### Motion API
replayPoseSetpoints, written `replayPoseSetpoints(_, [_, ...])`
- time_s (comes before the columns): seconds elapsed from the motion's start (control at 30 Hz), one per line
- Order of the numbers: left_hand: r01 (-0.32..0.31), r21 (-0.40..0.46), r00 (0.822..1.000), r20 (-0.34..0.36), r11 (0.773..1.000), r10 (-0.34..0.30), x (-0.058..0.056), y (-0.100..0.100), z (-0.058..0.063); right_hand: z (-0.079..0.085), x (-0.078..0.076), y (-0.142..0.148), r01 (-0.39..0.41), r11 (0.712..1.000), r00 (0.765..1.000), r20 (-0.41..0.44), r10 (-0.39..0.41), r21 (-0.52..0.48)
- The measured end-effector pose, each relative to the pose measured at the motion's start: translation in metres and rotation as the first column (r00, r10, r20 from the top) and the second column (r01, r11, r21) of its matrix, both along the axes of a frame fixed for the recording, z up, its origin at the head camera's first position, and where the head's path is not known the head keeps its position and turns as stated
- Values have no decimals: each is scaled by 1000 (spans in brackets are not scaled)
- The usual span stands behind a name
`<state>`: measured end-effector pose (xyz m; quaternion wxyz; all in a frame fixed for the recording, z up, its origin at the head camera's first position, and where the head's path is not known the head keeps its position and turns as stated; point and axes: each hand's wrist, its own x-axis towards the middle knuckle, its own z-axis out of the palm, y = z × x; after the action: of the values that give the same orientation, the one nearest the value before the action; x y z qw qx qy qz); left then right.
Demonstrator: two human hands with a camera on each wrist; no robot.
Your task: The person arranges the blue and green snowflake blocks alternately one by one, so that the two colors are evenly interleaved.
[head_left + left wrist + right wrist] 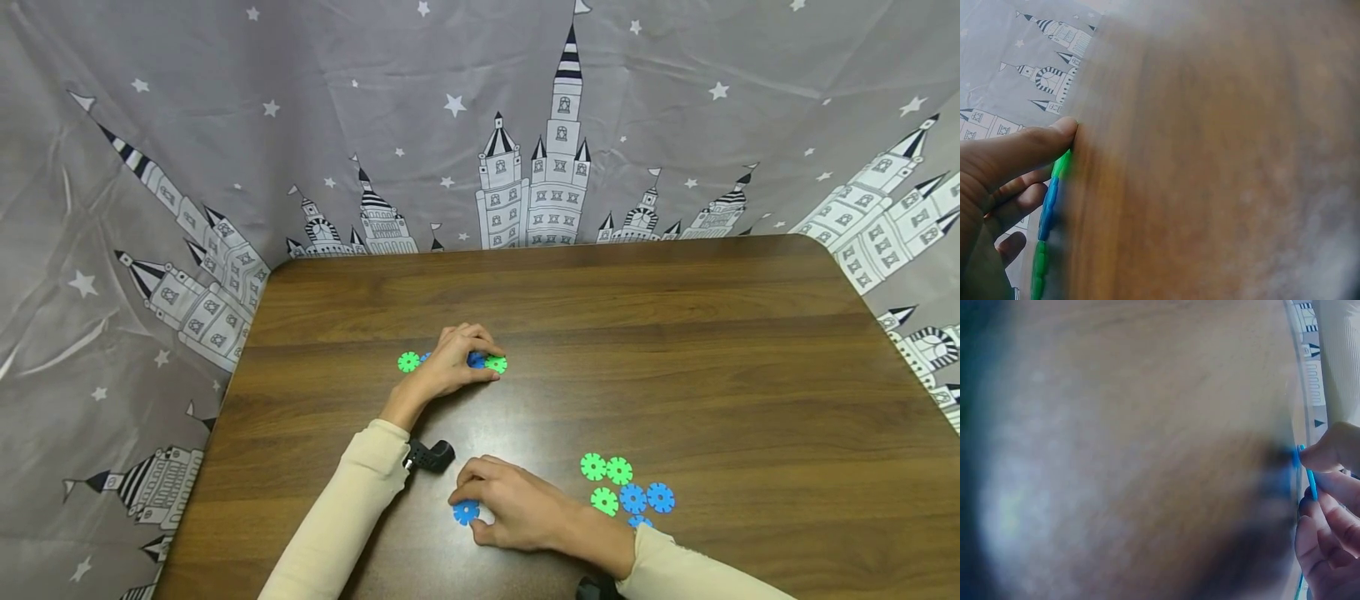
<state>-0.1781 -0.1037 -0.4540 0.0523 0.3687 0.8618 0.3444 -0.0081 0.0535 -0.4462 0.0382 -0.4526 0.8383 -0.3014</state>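
Toward the back left of the table lies a row of green and blue notched plastic discs, partly hidden under my left hand (452, 360). That hand pinches the green disc (497, 364) at the row's right end, between thumb and fingers. Beside it sits a blue disc (1049, 209), and another green disc (408, 362) shows at the left end. Nearer the front, my right hand (521, 504) pinches a single blue disc (466, 512) by its edges. In the right wrist view this blue disc (1310, 478) is seen edge-on, close over the table.
To the right of my right hand lie several loose discs, green ones (593, 467) and blue ones (661, 497), one partly hidden by the forearm. A grey castle-print cloth (450, 142) hangs behind the wooden table (712, 350). A black wrist camera (431, 456) sits under the left wrist.
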Motion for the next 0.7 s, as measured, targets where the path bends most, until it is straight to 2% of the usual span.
replayPoseSetpoints(0.37, [-7,-7,1000,13,1000,8,-1,-1,-2,-2,-6,18,95,994,992,82,-91,-52])
replayPoseSetpoints(0.7, [-11,-5,1000,15,1000,11,-1,0,0,-2,-17,34,164,984,981,113,-156,-68])
